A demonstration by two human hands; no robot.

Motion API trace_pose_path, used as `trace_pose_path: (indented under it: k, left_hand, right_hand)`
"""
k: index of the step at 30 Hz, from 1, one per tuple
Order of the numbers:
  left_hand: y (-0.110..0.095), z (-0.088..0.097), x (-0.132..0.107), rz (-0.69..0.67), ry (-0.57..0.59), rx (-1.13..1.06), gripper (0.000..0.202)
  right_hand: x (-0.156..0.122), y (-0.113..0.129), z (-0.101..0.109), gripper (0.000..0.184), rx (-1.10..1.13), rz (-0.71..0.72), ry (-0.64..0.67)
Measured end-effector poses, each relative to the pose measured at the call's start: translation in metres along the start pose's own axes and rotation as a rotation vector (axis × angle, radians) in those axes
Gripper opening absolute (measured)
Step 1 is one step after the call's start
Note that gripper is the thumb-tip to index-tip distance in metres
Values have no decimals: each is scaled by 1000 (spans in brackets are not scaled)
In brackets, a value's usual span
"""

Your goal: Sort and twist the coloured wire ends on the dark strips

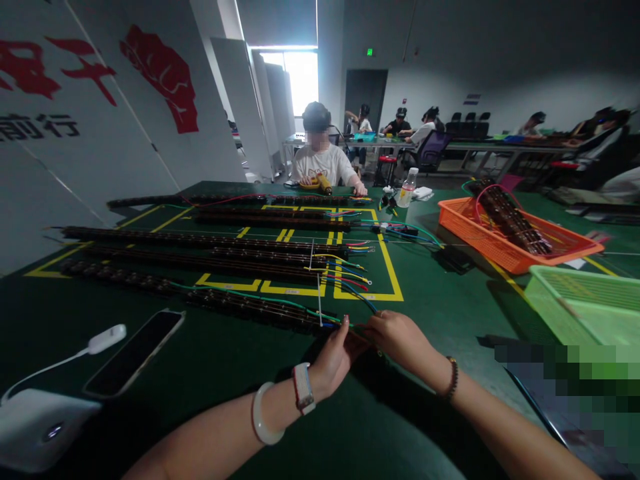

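Note:
My left hand (333, 360) and my right hand (397, 337) meet at the near end of a long dark terminal strip (240, 303) lying on the green table (430, 293). Both hands pinch the coloured wires (345, 283) that leave that strip's right end; the fingertips press together around the green and blue leads. A white cable tie (319, 308) stands up just left of my left fingers. Several more dark strips (200, 241) with wire tails lie in rows beyond, over yellow floor-style markings (390, 273).
A phone (135, 350) and a white charger with cable (103, 340) lie at the near left. An orange basket (520, 233) holding strips and a green basket (585, 300) sit to the right. A person (323, 160) sits across the table; others work at far tables. White panels stand at the left.

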State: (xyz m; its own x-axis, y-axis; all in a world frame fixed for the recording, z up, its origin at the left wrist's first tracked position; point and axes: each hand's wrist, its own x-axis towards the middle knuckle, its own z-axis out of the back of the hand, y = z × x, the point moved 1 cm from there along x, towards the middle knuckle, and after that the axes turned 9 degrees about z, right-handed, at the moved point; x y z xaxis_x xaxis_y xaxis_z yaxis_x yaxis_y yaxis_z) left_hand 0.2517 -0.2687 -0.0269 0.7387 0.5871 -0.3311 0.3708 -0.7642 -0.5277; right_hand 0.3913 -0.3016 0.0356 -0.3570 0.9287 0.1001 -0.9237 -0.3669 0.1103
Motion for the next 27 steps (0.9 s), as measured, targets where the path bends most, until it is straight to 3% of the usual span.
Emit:
trace_pose_path:
  k: [5, 12, 19, 24, 27]
  left_hand:
    - [1, 1, -2, 8, -50, 38, 28]
    - [2, 5, -1, 13, -84, 48, 32]
    - [2, 3, -1, -1, -73, 62, 33]
    - [3, 4, -1, -9, -61, 58, 34]
    - [2, 3, -1, -2, -56, 58, 34]
  right_hand:
    - [4, -23, -11, 15, 160, -87, -200]
    - [9, -33, -39, 13, 141, -93, -169]
    - [11, -48, -37, 31, 126, -91, -190]
    - [9, -68, -40, 26, 98, -154, -247]
    - [11, -66, -25, 26, 205, -164, -330]
